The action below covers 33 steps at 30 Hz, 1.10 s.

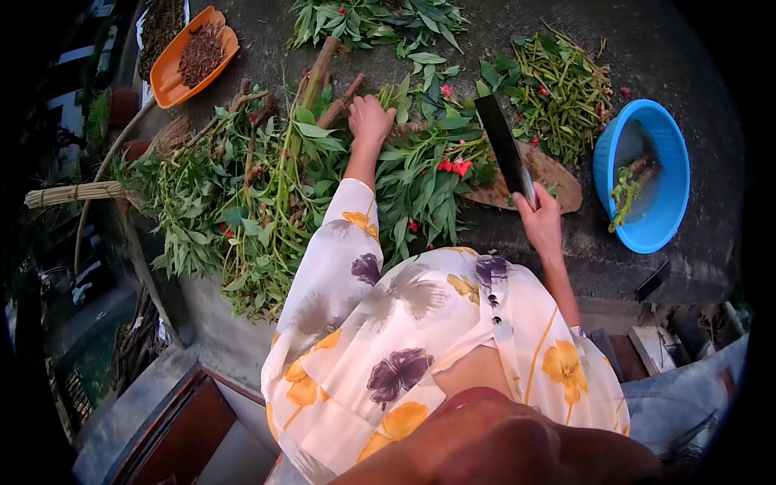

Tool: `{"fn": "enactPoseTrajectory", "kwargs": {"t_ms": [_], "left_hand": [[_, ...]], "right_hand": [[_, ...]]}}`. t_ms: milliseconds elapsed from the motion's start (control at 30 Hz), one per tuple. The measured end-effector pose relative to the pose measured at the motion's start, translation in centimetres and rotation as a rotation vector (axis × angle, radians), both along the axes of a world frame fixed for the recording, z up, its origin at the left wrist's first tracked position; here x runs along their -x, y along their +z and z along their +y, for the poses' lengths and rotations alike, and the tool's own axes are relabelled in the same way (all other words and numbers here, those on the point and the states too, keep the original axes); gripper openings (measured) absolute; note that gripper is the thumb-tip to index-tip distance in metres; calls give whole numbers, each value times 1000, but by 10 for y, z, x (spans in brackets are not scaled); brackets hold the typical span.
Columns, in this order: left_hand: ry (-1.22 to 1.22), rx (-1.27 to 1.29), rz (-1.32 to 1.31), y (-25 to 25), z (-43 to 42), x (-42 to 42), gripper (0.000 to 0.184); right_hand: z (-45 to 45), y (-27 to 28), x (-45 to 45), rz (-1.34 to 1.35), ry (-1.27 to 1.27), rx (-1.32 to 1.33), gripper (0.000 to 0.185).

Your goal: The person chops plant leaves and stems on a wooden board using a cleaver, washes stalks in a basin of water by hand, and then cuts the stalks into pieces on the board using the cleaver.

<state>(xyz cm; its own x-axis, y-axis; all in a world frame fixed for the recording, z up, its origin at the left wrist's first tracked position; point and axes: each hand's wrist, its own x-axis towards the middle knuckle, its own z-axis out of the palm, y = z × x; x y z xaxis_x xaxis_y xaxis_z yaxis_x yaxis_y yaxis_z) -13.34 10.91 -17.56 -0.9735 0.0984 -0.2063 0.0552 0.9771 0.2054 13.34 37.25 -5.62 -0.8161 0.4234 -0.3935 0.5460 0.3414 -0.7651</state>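
My left hand [370,120] is closed on a leafy plant's stalk, at the thick brown stem ends; its fingers partly hide the grip. To its right spread green leaves with red flowers [455,166]. In my right hand [540,217] a cleaver [504,145] is held by its handle, the dark broad blade tilted up and to the left. Below the blade lies a wooden board [559,179], partly covered by leaves. A heap of uprooted leafy plants [267,186] lies left of my left hand. Cut green stalks [558,97] are piled beyond the board.
A blue basin [681,178] at the right holds water and a few stalks. An orange dustpan [171,77] with brown scraps sits at the upper left, near a straw broom [77,194]. More cut leaves [376,23] lie at the far side of the dark concrete surface [671,61].
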Motion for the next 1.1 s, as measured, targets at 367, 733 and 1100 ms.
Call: {"fn": "enactPoseTrajectory", "kwargs": {"t_ms": [367, 733, 1100], "left_hand": [[-13, -1518, -65, 146, -14, -1, 22], [34, -1607, -495, 193, -33, -25, 32], [-60, -1229, -470, 178, -2, -48, 30]], "right_hand": [[-2, -11, -8, 72, -23, 66, 21], [5, -7, -22, 89, -15, 92, 20], [17, -5, -41, 84, -59, 4, 23]]}}
